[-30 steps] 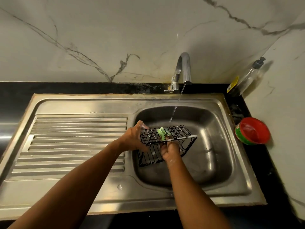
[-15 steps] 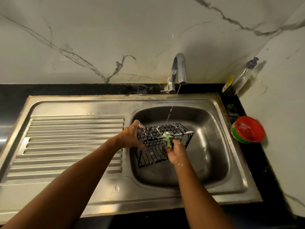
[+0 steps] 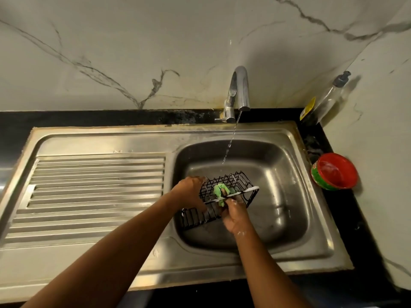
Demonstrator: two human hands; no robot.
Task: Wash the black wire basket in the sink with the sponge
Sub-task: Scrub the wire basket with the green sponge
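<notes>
Two hands work the black wire basket (image 3: 222,182), held tilted over the sink (image 3: 287,196) basin. Your left hand (image 3: 191,192) grips its left end. Your right hand (image 3: 234,216) pinches the green sponge (image 3: 219,192), which has shifted from the inner mesh onto the sudsy front rim. Scrubbing continues; rinsing probably remains.

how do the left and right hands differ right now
The left hand grips the black wire basket at its left end; the right hand holds the green sponge against the basket's foamy front rim. The left hand lies nearer the drainboard, the right hand nearer the basin's middle. Both are over the sink.
</notes>
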